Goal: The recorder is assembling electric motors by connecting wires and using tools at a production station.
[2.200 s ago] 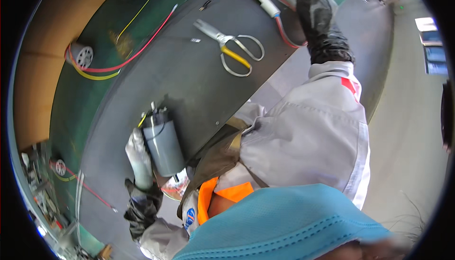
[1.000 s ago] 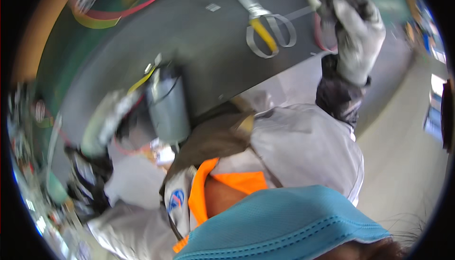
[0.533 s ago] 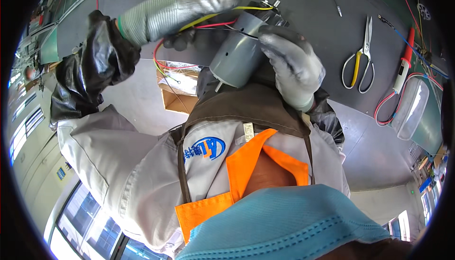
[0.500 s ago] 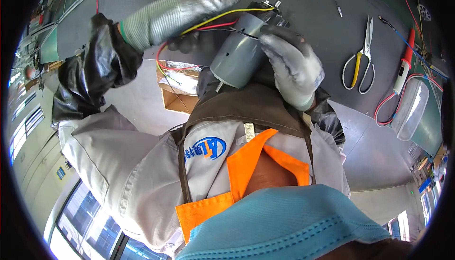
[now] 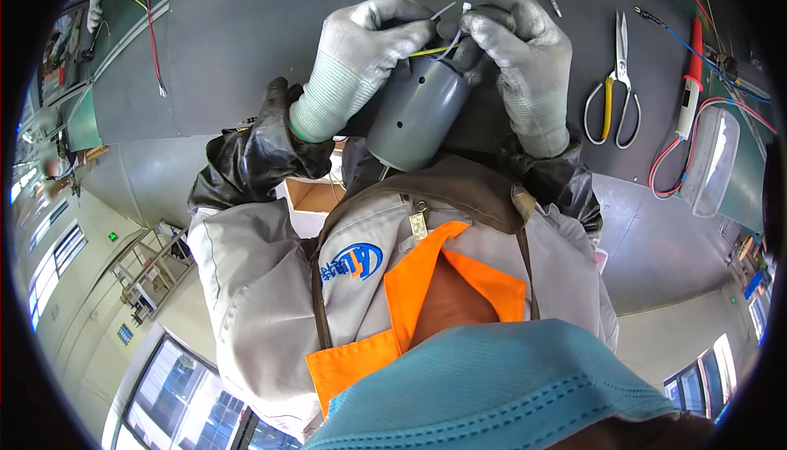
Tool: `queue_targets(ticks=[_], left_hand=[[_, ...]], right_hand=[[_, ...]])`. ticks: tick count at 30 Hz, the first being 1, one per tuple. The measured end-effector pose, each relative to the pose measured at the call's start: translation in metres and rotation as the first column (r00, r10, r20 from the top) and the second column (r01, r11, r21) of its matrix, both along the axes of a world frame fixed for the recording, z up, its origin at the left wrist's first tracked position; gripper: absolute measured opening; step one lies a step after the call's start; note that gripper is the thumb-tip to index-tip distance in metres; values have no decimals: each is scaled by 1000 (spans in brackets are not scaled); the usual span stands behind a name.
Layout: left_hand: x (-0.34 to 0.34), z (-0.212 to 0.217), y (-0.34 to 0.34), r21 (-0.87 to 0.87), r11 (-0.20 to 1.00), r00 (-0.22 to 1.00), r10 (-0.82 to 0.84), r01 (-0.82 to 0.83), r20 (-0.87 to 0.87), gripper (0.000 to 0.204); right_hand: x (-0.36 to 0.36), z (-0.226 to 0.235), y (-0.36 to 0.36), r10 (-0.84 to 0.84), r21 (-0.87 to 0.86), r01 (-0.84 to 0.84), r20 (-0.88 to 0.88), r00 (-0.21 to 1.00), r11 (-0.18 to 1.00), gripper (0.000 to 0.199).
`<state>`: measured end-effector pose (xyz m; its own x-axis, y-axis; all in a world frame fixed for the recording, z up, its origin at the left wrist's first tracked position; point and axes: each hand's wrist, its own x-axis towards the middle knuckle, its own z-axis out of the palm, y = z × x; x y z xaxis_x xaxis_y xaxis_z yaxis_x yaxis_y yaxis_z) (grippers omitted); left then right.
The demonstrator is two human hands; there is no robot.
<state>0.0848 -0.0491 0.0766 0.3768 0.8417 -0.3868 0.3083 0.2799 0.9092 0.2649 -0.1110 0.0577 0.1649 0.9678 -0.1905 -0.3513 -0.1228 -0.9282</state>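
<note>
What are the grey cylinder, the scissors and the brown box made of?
Cylinder: probably painted metal, with a smooth, satiny shine.
Scissors: metal, likely steel, because the blades look silvery and shiny. Their yellow grip may be plastic or rubber.
Box: maybe cardboard, since it looks matt and plain brown.

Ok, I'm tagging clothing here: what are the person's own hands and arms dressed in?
The left hand and right hand wear pale grey gloves with ribbed cuffs. Beyond them come shiny black arm covers, then light grey sleeves.
</note>
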Motion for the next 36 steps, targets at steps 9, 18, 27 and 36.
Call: queue_targets(ticks=[9, 18, 27, 36], left_hand=[[4, -11, 1, 145, 986, 995, -75, 83, -59, 19], [23, -14, -5, 188, 972, 990, -138, 143, -41, 22], [19, -22, -37, 693, 712, 989, -10, 112, -150, 38], [21, -26, -39, 838, 511, 976, -15, 193, -216, 19]], right_hand=[[-1, 0, 3, -102, -81, 96, -73, 992, 992, 25], [26, 6, 7, 246, -91, -229, 340, 908, 969, 30], [43, -30, -13, -38, -17, 51, 450, 892, 999, 14], [58, -66, 34, -389, 420, -91, 889, 244, 903, 22]])
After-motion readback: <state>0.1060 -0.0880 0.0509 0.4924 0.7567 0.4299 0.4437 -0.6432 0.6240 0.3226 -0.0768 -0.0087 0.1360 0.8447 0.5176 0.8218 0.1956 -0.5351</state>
